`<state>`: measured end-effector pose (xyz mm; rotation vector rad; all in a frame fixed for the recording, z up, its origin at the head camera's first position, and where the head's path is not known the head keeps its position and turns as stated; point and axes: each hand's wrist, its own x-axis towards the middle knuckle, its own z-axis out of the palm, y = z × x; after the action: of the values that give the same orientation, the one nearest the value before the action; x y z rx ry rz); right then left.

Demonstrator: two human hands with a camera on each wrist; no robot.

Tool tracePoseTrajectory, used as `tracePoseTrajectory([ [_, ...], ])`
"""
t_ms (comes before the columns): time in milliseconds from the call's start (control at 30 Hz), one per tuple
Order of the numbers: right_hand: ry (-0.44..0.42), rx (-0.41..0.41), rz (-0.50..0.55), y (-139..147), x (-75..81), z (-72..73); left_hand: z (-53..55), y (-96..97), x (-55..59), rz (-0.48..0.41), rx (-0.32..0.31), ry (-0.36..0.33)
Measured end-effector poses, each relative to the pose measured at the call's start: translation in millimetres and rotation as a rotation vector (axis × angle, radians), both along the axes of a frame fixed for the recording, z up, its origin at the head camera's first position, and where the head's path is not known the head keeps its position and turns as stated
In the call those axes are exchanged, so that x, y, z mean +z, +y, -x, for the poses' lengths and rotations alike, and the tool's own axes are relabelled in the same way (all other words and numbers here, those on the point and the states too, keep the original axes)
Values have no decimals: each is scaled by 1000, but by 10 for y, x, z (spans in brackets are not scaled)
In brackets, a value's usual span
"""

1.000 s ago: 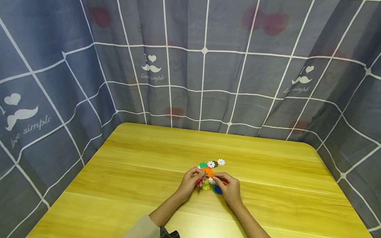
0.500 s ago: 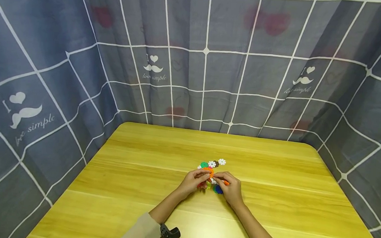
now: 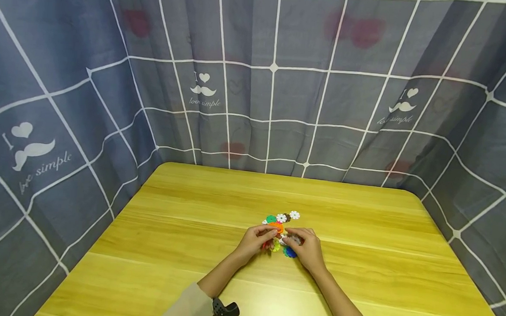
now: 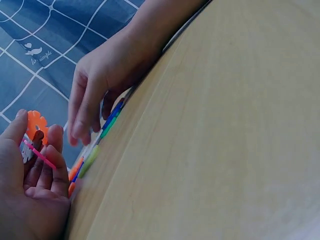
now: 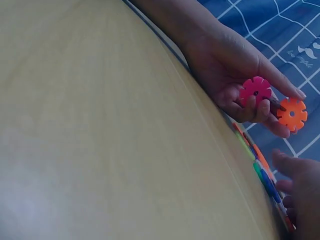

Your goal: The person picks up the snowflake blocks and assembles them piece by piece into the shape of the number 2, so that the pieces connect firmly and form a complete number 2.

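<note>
My left hand pinches an orange notched plastic disc between thumb and fingertips, with a brown piece joined or pressed against it. A pink notched disc sits in the same hand's curled fingers, edge-on in the left wrist view. To the right, my right hand hovers over loose discs, its fingers hanging down and relaxed; I see nothing in them in the left wrist view. Below it a blue disc lies on the table, and a yellow-green disc is partly hidden by the left hand.
Beyond the hands lie a green disc, a white disc, a brown disc and another white disc. The wooden table meets a grey-blue checked curtain at its back and sides.
My left hand has shifted slightly right, its fingers now covering more of the orange disc. The right hand has moved apart from it, and the orange piece beside the right thumb is out of sight.
</note>
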<state>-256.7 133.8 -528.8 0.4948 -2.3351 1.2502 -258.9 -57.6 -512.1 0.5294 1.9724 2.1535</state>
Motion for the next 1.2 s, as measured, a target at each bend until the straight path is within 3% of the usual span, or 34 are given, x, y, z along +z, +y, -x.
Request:
tracePoseTrajectory([
  [233,-21,-7,-131,-23,28,-5,27,-2,-1,4,-6,1],
  [533,-75,0,-124,-39,54,-16,31,-16,2,-12,-20,-25],
  [633,-100,7,-84,-42,50,-23,-8,-27,80,-16,-35,-39],
  [733,-120,11,32,-44,38,-34,-72,-37,188,-18,-47,-52],
  [800,-149,29,170,-47,30,-40,-113,-37,245,-20,-46,-54],
  [1000,-325,154,621,-90,43,-59,-123,-41,238,-19,-44,-58],
  [1100,-369,173,736,-114,61,-71,-122,-41,244,-8,-50,-37],
  [1200,-363,165,760,-130,69,-69,-120,-40,257,5,-67,-26],
])
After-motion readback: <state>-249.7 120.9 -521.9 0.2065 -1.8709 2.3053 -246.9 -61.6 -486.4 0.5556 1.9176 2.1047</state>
